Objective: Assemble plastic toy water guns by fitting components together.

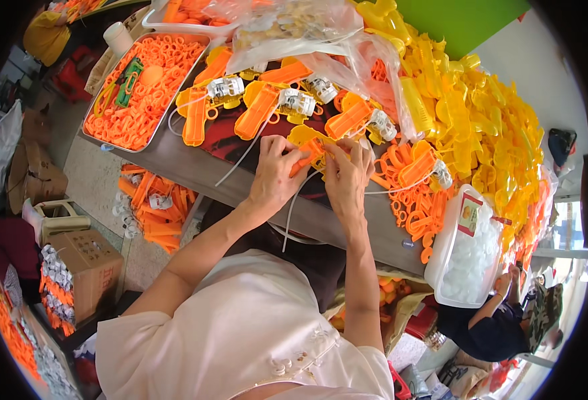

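Both hands meet over the near edge of the table, around a toy gun shell of yellow [302, 135] and orange plastic. My left hand [277, 170] is closed, its thumb and fingers pinching the orange grip piece [309, 156]. From the other side, my right hand [347, 175] pinches the yellow shell; its fingertips partly cover what they press on. A thin white cord [294, 203] hangs below the work. Beyond my hands lie several orange-and-yellow toy guns [257, 110] with whitish mechanisms [297, 101] and white cords attached.
A metal tray [186, 83] of orange rings, with green-handled snips [129, 83] on top, sits at left. Yellow shells [467, 113] are heaped at right, above loose orange parts [411, 210] and a clear tub [439, 257] of white pieces. Another person [487, 337] works at lower right.
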### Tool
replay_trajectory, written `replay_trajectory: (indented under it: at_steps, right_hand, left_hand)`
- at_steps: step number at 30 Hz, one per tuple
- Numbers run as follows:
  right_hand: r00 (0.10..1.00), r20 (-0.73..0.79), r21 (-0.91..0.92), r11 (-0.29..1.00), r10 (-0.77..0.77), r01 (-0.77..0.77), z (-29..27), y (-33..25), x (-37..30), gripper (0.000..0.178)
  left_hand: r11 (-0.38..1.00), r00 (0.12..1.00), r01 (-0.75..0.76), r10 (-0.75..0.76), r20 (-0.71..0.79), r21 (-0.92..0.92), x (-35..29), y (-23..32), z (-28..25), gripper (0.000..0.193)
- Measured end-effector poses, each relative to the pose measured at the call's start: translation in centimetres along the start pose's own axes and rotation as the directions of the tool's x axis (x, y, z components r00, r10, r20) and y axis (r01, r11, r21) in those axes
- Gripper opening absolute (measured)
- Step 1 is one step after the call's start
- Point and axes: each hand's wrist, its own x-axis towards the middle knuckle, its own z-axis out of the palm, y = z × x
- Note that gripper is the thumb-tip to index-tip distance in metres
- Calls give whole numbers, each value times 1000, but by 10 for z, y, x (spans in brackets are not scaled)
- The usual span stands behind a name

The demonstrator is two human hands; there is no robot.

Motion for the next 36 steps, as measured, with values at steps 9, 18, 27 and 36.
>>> replay_trajectory:
  at_steps: [9,18,27,36]
  right_hand:
    - [998,39,-18,998,-54,55,-3,0,13,25]
    - [987,159,156,987,11,-37,-11,6,-1,32]
    - [997,81,180,983,22,-36,-3,10,-13,28]
    - [985,139,47,993,100,-107,-6,3,-10,29]
  left_hand:
    - [1000,1000,-2,2,-7,-13,-1,-2,1,29]
    - [997,999,-20,23,39,-80,1,-14,-4,30]
    - [968,994,111,-106,35,-226,5,-14,-6,25]
    - [991,999,-39,39,-3,-125,2,-16,0,21]
